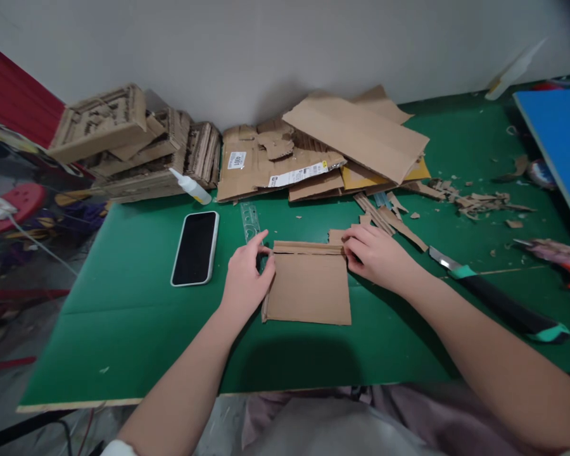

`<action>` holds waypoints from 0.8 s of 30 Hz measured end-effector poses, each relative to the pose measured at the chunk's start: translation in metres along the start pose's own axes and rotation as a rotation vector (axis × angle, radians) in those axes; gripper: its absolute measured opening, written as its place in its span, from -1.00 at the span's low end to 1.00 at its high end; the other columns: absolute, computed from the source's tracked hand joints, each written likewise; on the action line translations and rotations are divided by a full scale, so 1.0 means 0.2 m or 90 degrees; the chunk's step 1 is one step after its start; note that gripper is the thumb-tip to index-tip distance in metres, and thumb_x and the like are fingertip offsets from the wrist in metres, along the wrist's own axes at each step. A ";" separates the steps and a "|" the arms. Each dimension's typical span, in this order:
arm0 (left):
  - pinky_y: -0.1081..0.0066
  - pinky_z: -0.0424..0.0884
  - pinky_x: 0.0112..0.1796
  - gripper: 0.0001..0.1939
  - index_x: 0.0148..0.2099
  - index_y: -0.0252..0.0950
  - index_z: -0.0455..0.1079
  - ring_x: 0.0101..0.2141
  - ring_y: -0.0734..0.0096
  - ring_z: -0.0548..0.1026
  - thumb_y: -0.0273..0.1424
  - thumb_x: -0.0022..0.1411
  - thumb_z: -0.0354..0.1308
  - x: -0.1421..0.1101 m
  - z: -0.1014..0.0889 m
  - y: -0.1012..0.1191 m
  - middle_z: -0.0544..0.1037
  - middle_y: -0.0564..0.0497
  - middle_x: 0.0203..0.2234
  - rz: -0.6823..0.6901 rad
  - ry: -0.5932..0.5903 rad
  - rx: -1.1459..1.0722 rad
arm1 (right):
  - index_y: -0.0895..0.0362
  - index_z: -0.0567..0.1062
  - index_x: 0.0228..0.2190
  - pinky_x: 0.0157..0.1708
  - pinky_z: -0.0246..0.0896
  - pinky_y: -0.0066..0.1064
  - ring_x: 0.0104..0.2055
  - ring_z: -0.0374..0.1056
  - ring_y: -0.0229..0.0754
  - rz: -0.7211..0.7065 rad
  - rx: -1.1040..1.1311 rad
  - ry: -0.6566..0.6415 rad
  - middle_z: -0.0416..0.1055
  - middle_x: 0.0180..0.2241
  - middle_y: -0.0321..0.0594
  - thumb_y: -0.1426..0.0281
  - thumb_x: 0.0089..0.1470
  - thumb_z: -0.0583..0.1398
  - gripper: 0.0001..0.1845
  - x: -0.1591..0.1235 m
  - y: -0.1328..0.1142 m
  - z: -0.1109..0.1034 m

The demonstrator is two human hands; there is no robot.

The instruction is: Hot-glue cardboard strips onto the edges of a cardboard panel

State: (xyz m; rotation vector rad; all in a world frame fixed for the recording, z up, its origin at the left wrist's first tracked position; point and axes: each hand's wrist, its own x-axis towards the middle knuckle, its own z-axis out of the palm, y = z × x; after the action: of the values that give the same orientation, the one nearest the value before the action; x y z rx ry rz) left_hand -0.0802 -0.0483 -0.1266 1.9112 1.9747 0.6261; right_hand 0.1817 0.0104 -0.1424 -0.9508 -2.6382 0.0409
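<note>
A squarish brown cardboard piece point(308, 291) lies flat on the green table in front of me. Along its far edge runs a narrow cardboard strip point(308, 248), with a thin dark gap between strip and sheet. My left hand point(249, 269) is at the left end of this strip, thumb and fingers closed around the corner, with one finger pointing away. At the other end, my right hand point(368, 253) has its fingers curled and pinched on the strip; its fingertips are partly hidden. A small cardboard scrap point(335, 236) lies just beside the right fingers.
A phone point(196, 248), a clear ruler point(250, 221) and a glue bottle point(190, 185) are to the left. Stacked cardboard frames point(137, 145) and sheets point(361, 133) line the wall. A utility knife point(498, 297), scraps point(484, 204) and a blue board point(560, 139) are at right.
</note>
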 end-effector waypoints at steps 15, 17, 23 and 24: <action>0.18 0.30 -0.11 -0.52 0.16 -0.24 0.11 -0.17 0.22 0.39 -0.41 0.17 -0.01 0.02 0.01 -0.01 0.49 -0.02 -0.26 0.013 0.008 -0.004 | 0.13 0.34 -0.50 -0.17 0.23 -0.18 -0.18 0.26 -0.04 0.052 0.027 0.121 0.34 -0.30 -0.05 0.56 -0.06 0.09 -0.90 0.03 0.04 -0.10; 0.19 0.31 -0.12 -0.53 0.14 -0.24 0.14 -0.18 0.21 0.39 -0.41 0.17 0.00 0.04 0.01 -0.04 0.50 -0.02 -0.28 0.020 0.026 0.004 | 0.11 0.31 -0.49 -0.17 0.22 -0.19 -0.18 0.26 -0.05 0.053 0.047 0.159 0.32 -0.30 -0.07 0.55 -0.06 0.09 -0.90 0.03 0.05 -0.16; 0.12 0.28 -0.02 -0.57 0.12 -0.28 0.19 -0.06 0.14 0.37 -0.38 0.19 0.03 0.01 -0.16 0.05 0.45 -0.13 -0.13 0.132 0.223 0.101 | 0.10 0.25 -0.49 -0.21 0.22 -0.26 -0.20 0.25 -0.10 0.055 0.091 0.211 0.29 -0.30 -0.09 0.57 -0.07 0.09 -0.87 0.00 0.01 -0.35; 0.11 0.24 0.03 -0.57 0.11 -0.25 0.20 0.00 0.14 0.34 -0.41 0.18 0.04 -0.02 -0.20 0.12 0.43 -0.12 -0.09 0.197 0.280 0.114 | 0.10 0.25 -0.49 -0.22 0.23 -0.27 -0.21 0.25 -0.11 0.053 0.099 0.200 0.28 -0.30 -0.09 0.57 -0.06 0.09 -0.87 -0.01 -0.01 -0.39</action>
State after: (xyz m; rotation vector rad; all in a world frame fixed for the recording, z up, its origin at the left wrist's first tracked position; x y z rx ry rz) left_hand -0.0803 -0.0554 -0.0802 2.3813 2.0519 1.0620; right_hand 0.2064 0.0013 -0.0693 -0.9306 -2.2736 0.1060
